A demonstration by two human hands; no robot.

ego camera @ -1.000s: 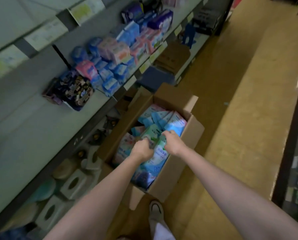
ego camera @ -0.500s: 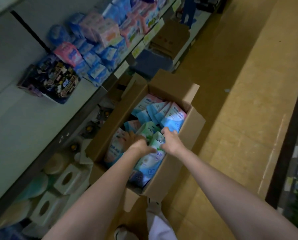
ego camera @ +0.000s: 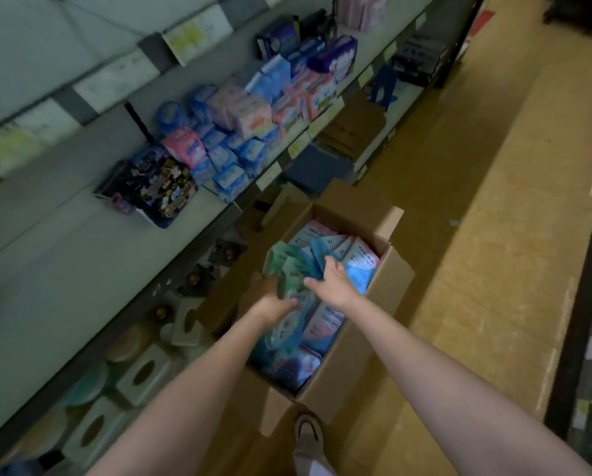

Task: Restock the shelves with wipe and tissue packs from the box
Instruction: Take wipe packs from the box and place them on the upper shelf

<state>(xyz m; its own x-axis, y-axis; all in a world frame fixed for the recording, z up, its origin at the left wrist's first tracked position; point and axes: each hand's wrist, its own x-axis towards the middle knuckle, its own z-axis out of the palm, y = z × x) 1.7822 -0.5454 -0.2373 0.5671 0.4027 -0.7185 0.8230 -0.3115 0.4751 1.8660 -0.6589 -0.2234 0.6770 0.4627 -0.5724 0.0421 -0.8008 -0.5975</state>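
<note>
Head view: both hands meet over the open box on the floor. The left hand and right hand grasp a bunch of green packs, long axis toward eleven o'clock; the half-bare shelf lies at nine o'clock, nearer the left hand.

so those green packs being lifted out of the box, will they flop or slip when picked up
Probably soft: the green packs look like thin film pouches, bunched unevenly between the left hand and right hand. The film looks glossy, so they may slide. They are likely light, several rising together above the box.
</note>
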